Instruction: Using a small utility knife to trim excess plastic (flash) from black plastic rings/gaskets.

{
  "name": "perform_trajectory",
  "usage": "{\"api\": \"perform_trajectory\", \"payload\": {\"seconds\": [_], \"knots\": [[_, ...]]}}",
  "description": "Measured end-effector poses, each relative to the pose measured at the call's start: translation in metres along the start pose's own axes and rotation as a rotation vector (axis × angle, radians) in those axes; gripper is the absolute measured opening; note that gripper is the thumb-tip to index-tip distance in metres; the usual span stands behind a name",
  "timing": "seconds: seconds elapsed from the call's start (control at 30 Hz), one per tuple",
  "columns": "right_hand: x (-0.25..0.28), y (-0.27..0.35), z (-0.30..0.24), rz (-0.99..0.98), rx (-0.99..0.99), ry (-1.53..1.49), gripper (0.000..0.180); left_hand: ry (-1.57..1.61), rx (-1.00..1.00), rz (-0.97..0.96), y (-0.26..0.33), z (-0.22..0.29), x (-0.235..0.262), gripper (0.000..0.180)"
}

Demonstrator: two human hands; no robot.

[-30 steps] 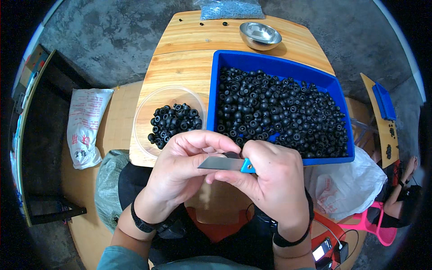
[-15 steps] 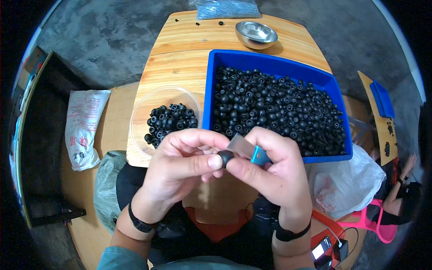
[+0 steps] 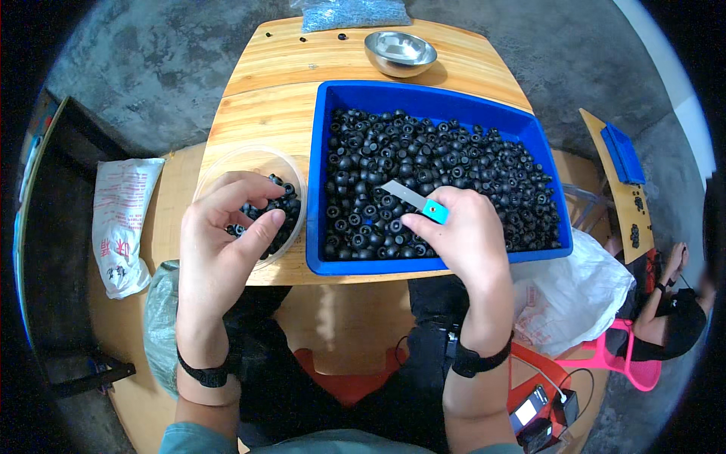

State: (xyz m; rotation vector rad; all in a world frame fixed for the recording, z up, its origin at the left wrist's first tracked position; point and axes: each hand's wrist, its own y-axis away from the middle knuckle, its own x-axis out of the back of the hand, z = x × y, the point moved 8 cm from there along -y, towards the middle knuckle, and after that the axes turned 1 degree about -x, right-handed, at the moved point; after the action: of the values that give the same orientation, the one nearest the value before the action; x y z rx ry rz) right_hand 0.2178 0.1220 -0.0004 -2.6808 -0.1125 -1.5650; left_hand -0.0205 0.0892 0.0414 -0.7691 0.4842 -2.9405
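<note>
Wooden table; left hand open over clear bowl; right hand grips teal-handled blade.

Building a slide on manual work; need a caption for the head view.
Left hand over a clear bowl of black parts; right hand holds a small blade above a blue bin.

Bright, even daylight (fisheye-bent, dark rim)
</note>
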Motion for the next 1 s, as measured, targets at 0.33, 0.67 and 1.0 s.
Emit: {"api": "perform_trajectory", "payload": {"seconds": [0.33,0.67,1.0], "knots": [[-0.016,-0.002,-0.022,-0.095,0.130,0.010,0.029,0.106,0.036,-0.068,0.006,0.000,-0.020,0.013],[0.017,0.033,-0.078,-0.003,0.537,-0.495,0.029,0.982,0.438,-0.380,0.030,-0.007,-0.067,0.017],[0.028,0.042,-0.089,0.045,0.427,-0.647,0.035,1.338,0.490,-0.432,0.032,-0.001,-0.079,0.020]]}}
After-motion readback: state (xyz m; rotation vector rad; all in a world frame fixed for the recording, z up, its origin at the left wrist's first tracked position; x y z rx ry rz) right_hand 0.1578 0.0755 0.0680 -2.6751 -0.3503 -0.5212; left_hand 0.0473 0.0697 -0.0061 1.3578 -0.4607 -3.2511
